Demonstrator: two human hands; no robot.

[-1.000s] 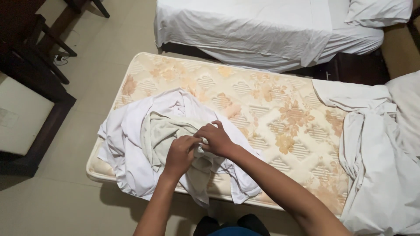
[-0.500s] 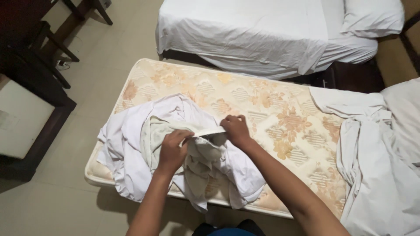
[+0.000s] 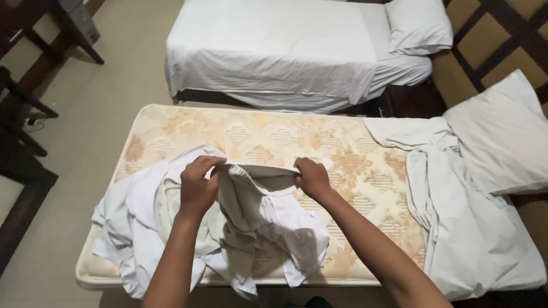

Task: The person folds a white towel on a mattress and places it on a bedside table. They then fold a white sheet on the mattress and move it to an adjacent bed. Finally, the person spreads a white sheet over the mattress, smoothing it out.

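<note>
My left hand (image 3: 197,185) and my right hand (image 3: 312,177) each grip an end of the elastic edge of a pale fitted sheet (image 3: 251,199), stretched taut between them above the bare floral mattress (image 3: 319,142). The rest of the sheet hangs down in folds. A crumpled white sheet (image 3: 134,228) lies heaped under and left of it, spilling over the mattress's near edge.
Another white sheet (image 3: 462,222) is bunched at the mattress's right end beside a white pillow (image 3: 502,137). A made bed (image 3: 274,51) with a pillow (image 3: 419,25) stands beyond. Dark wooden furniture (image 3: 23,108) lines the left over a tiled floor (image 3: 114,80).
My hands have lifted off the heap and drawn apart, pulling the elastic edge of the fitted sheet out straight between them.
</note>
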